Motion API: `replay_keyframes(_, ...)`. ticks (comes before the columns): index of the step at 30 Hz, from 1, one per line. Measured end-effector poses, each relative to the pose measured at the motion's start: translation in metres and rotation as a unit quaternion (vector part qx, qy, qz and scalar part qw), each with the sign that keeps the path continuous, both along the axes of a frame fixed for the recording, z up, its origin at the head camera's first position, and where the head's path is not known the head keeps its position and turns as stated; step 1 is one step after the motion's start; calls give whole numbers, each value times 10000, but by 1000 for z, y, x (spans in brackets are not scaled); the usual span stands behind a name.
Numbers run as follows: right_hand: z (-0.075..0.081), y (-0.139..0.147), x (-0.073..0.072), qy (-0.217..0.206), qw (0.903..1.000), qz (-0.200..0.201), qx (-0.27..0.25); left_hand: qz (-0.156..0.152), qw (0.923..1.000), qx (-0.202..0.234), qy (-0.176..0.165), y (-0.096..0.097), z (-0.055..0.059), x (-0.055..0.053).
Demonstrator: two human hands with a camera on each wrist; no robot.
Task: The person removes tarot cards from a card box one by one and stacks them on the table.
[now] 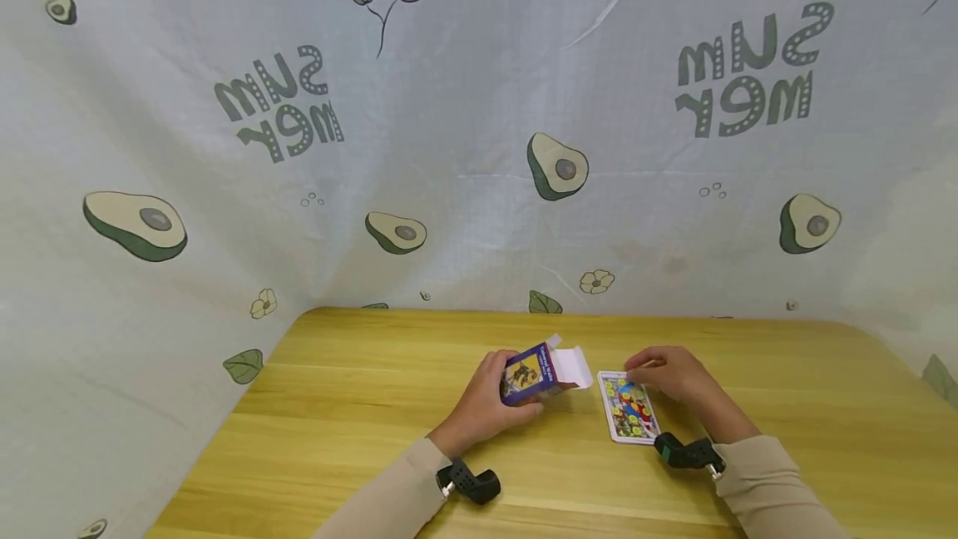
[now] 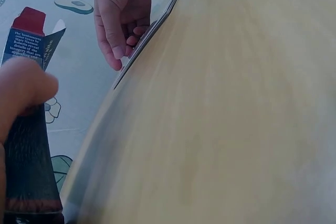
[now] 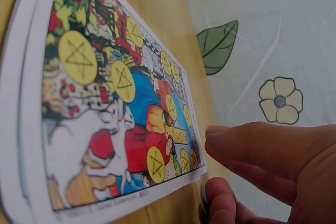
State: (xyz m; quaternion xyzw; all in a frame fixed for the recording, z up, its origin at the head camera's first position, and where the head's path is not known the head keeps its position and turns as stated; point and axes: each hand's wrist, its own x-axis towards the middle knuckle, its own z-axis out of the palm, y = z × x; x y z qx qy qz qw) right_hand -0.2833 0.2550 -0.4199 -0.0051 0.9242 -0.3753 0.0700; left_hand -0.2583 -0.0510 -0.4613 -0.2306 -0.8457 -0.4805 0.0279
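Note:
My left hand (image 1: 486, 402) grips a blue tarot card box (image 1: 527, 373) from its left side, thumb along the near side. The box is tilted above the table, its white end flap (image 1: 573, 368) standing open to the right; inside is not visible. In the left wrist view the thumb (image 2: 26, 85) lies across the box (image 2: 26, 145). A low stack of tarot cards (image 1: 627, 407) lies face up, the top one showing yellow pentacles. My right hand (image 1: 669, 373) is at the stack's far right corner. In the right wrist view its thumb (image 3: 252, 142) and bent fingers stand apart beside the cards (image 3: 121, 114).
Both hands work over a wooden table (image 1: 359, 406). Behind it hangs a pale curtain (image 1: 464, 106) printed with avocados, flowers and mirrored lettering. A black camera mount sits on the left wrist (image 1: 470, 482) and another on the right wrist (image 1: 688, 452).

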Motion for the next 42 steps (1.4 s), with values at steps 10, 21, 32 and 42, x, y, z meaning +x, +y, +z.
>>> replay_keyframes(10, -3, 2, -4, -41, 9999, -42, -98, -2, 9991, 348, -256, 1, 6, 1)
replay_keyframes(21, 3, 5, 0, 8, 9999, -34, -163, 416, 9976, -470, 294, -2, 15, -7)
replay_keyframes(32, 1, 4, 1, -13, 9996, -58, -284, 495, 9960, -714, 227, -11, 17, -14)
replay_keyframes(42, 1, 3, -1, -103, 9995, -163, -262, 383, 9967, -713, -48, -13, 20, -17)
